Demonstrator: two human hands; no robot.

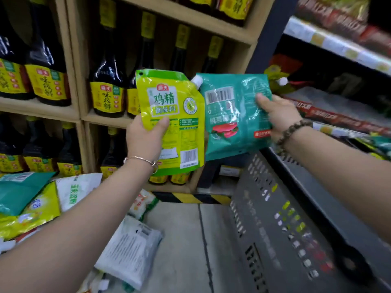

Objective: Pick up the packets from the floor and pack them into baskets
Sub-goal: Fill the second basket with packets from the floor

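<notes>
The yellow packet [171, 115] was held upright at chest height in the left hand [146, 138], thumb pressed across its front near the lower left and the fingers hidden behind it. Just beside it, its edge overlapping behind the yellow one, the teal packet [234, 115] was gripped by the right hand [277, 115], thumb on the printed face near the right edge and the remaining fingers out of sight behind. Both forearms reached forward and up from the bottom corners, the left wrist carrying a thin bangle [139, 159], the right a bead bracelet [294, 130]. Below the right arm stood the grey basket [275, 218], its slotted wall blurred; yellow-green showed through the slots, though what lay inside could not be made out. On the floor [182, 240] a white packet [129, 250] lay near the left elbow, a smaller one [143, 203] beyond it, and a pile of packets [31, 204] was cut off by the left edge. Bare floor ran between the white packet and the basket. Dark bottles [105, 81] filled the wooden shelf [72, 60] behind; the metal shelf [338, 43] on the right was badly smeared.
</notes>
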